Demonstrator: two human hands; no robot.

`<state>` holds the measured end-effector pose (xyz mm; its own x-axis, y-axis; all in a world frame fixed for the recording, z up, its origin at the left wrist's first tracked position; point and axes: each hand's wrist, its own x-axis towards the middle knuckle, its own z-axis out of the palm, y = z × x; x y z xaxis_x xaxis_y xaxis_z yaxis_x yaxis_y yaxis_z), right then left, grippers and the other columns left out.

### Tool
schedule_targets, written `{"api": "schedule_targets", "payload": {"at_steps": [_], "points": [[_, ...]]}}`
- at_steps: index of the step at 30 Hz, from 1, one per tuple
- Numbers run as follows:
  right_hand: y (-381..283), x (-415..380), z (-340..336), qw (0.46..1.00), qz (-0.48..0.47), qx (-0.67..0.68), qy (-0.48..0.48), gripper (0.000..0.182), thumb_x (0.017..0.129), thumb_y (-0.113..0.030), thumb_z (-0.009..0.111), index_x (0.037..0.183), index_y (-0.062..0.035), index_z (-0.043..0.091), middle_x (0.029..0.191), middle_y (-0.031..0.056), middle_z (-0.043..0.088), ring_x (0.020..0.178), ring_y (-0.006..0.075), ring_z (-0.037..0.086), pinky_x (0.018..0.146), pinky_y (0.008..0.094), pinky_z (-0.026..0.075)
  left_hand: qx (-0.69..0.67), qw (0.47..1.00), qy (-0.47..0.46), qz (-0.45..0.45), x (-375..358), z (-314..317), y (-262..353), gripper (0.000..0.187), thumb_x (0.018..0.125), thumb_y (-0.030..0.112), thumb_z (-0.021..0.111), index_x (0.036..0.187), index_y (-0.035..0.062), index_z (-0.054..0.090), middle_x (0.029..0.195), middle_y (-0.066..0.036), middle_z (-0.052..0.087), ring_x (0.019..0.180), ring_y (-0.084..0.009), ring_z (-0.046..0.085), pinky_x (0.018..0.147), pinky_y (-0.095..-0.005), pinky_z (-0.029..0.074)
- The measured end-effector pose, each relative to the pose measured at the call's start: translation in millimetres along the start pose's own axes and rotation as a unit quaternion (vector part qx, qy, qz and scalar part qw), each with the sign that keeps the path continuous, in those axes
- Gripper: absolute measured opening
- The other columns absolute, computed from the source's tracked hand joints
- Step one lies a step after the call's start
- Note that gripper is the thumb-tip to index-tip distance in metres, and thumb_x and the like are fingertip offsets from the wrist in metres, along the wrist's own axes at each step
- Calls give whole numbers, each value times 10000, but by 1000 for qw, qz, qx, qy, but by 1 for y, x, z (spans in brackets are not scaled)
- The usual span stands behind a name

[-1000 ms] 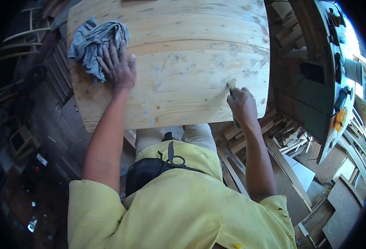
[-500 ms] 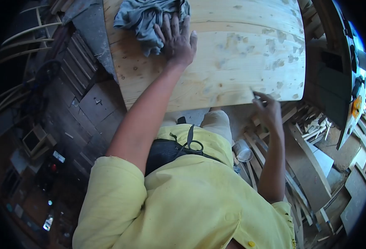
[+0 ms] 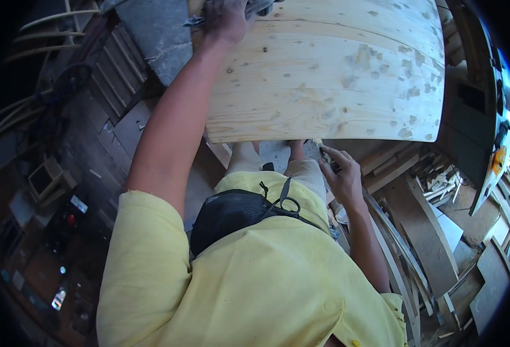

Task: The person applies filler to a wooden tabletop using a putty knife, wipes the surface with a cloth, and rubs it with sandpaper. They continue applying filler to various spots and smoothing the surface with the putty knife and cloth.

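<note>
A pale wooden panel (image 3: 278,87) with knots and grey filler-like patches lies in front of me. At its far left, my left hand (image 3: 227,20) is closed on a crumpled grey cloth (image 3: 259,7), most of which is cut off by the top of the view. My right hand (image 3: 342,173) is just below the panel's near edge, fingers closed round a small slim tool (image 3: 318,142) with a pale tip. That tip points up at the panel's edge, and the fingers hide the rest of the tool.
Wood offcuts and boards (image 3: 416,231) are piled on the floor to the right. A white tub (image 3: 340,213) stands beside my leg. Left of the panel is a grey slab (image 3: 156,40), with curved slats (image 3: 52,37) farther out. A small wooden frame (image 3: 51,179) lies lower left.
My left hand has moved up and left with the cloth, its spread fingers now closed. My right hand has come left and down, from over the panel's corner to below its near edge.
</note>
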<state>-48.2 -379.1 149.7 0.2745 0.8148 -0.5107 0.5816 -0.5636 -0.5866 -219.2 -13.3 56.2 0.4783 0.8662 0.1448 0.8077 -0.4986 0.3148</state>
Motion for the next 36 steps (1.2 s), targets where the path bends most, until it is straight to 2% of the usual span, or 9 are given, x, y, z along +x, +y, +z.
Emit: {"api": "schedule_targets", "payload": {"at_steps": [2,6,8,10,12,16,25,31,36], "points": [[-8,3,9,1000,-13,-10,-13,366,856,-186,735,1204,-72,709,978,184,676,851,330,681,767,388,544,-73,985,150,52,1,-2,-20,733,758,211,776,1412,54,485,1417,-205,484,1301,-423,452,1097,-522,373],[-33,21,27,993,-113,-35,-27,370,849,-189,724,1202,-81,709,968,183,670,855,350,681,772,415,545,-270,938,105,-188,-33,-55,-65,747,808,220,734,1458,28,420,1436,-241,468,1339,-421,433,1129,-495,353],[-54,28,37,986,-146,-55,-55,376,844,-188,720,1205,-85,708,967,183,668,848,358,682,770,425,547,-314,910,242,-125,-71,-64,-109,612,759,239,822,1296,49,597,1251,-139,648,1186,-277,595,1051,-444,427],[-75,35,49,977,-171,-68,-106,397,833,-185,718,1218,-92,700,976,187,663,804,369,680,747,434,552,-300,880,294,-224,-126,-73,-144,529,765,173,820,1185,-69,610,1164,-153,680,1044,-261,658,893,-339,508],[-84,40,64,968,-198,-82,-130,371,838,-183,722,1192,-74,707,951,167,663,738,345,684,699,423,557,-349,820,290,-348,-188,-71,-168,506,787,184,772,1207,-47,612,1141,-138,682,1065,-254,648,948,-361,480],[-97,50,94,914,-296,-197,-198,396,864,-191,688,1255,-132,662,895,149,631,745,349,671,665,464,537,-378,738,241,-504,-327,-37,-184,568,783,156,772,1268,-58,568,1224,-140,651,1100,-253,630,969,-357,471],[-98,62,137,842,-403,-316,-170,325,914,-129,569,1226,-52,613,923,198,647,776,353,677,630,465,547,-293,722,-96,-619,-523,27,-122,667,745,256,756,1321,-12,551,1187,-232,678,1117,-351,662,962,-413,495],[-132,57,139,857,-320,-337,-223,376,884,-226,639,1237,-98,620,848,206,641,734,373,672,626,473,530,-291,745,-102,-591,-549,36,-88,644,729,264,756,1293,16,567,1157,-245,673,1108,-405,647,964,-447,492],[-126,57,149,841,-359,-344,-212,244,884,-105,549,1088,-17,649,830,230,669,713,377,685,625,471,537,-297,740,-83,-598,-543,32,-81,628,730,252,746,1281,8,567,1156,-244,670,1087,-408,649,961,-447,490]]}}
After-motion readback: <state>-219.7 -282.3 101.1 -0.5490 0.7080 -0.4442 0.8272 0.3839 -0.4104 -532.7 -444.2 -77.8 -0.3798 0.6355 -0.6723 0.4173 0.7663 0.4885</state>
